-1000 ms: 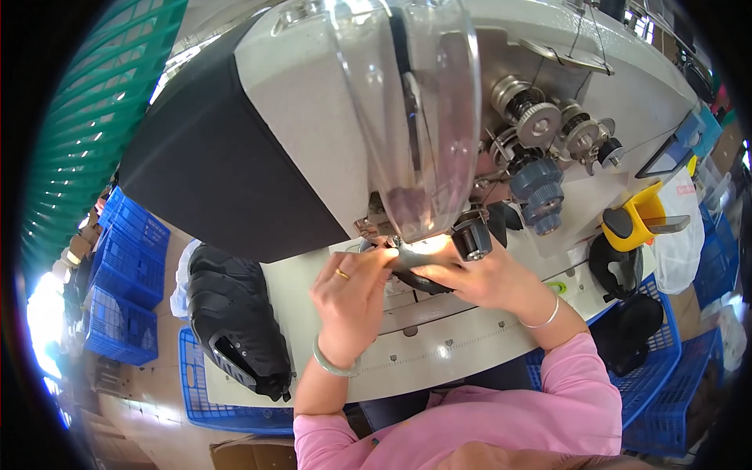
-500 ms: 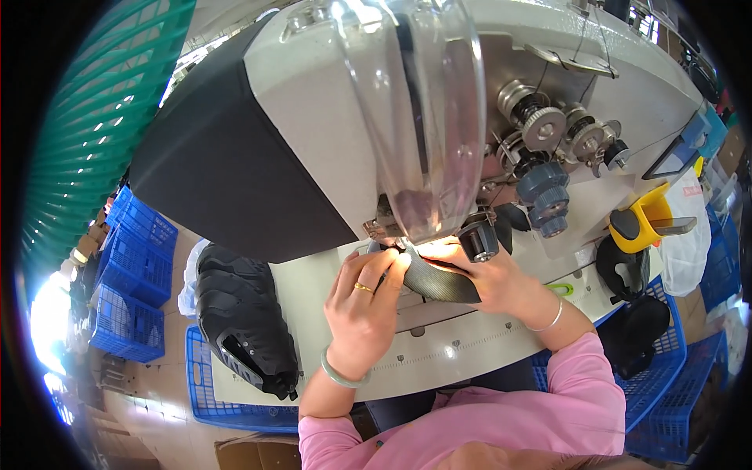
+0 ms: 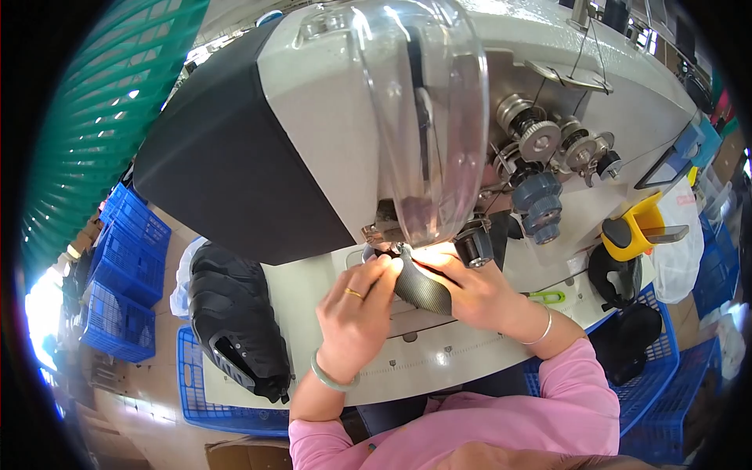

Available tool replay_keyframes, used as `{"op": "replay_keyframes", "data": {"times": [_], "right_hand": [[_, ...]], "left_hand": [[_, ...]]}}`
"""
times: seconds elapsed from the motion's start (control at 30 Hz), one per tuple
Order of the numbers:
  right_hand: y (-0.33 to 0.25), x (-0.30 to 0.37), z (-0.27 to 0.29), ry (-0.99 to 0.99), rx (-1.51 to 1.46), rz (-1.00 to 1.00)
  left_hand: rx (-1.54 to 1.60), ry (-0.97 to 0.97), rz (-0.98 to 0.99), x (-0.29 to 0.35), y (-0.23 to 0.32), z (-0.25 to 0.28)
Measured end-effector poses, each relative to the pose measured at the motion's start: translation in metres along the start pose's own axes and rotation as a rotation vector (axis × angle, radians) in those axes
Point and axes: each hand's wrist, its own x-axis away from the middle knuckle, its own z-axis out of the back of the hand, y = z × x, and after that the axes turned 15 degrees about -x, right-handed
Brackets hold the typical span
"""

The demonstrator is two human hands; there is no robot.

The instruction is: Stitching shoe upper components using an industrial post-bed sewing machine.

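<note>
A dark grey, mesh-textured curved fabric piece (image 3: 423,288) lies on the bed of a sewing machine (image 3: 313,102), its upper end at the lit needle area. Fingertips of my left hand (image 3: 352,313) pinch its left edge close to the needle. My right hand (image 3: 484,296) grips the right side, thumb and fingers closed around the edge. The exact stitching point is hidden by my fingers and the clear plastic guard (image 3: 431,117) above. A green-handled tool (image 3: 546,297) lies beside my right wrist.
Black moulded pieces (image 3: 231,309) stand stacked on the table's left. At right are a yellow holder (image 3: 641,227), a black curved piece (image 3: 613,276) and a white bag (image 3: 680,251). Blue crates (image 3: 117,321) stand on the floor at left; another blue basket (image 3: 658,376) sits low at right.
The fabric piece has turned, so its free end now points more downward between my hands. My right hand has shifted slightly left and down with it. Both hands keep their hold.
</note>
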Motion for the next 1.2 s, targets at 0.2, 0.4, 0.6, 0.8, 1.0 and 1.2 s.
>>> {"op": "replay_keyframes", "data": {"times": [0.2, 0.4, 0.6, 0.8, 1.0, 1.2], "right_hand": [[-0.006, -0.008, 0.002, 0.027, 0.000, -0.027], [-0.001, -0.003, -0.001, 0.053, -0.020, -0.016], [-0.003, -0.004, -0.004, 0.068, -0.025, -0.024], [-0.004, -0.001, -0.011, 0.098, -0.022, -0.052], [-0.012, -0.003, -0.017, 0.137, 0.003, -0.101], [-0.015, -0.001, -0.020, 0.163, 0.050, -0.108]], "left_hand": [[0.176, -0.045, 0.333, 0.001, 0.000, -0.004], [-0.089, 0.027, 0.036, 0.004, 0.011, -0.003], [-0.130, -0.037, 0.025, 0.004, 0.014, 0.002], [-0.113, -0.076, 0.027, 0.002, 0.013, 0.006], [-0.128, -0.141, 0.000, -0.002, 0.010, 0.008], [-0.105, -0.130, -0.016, -0.004, 0.010, 0.008]]}}
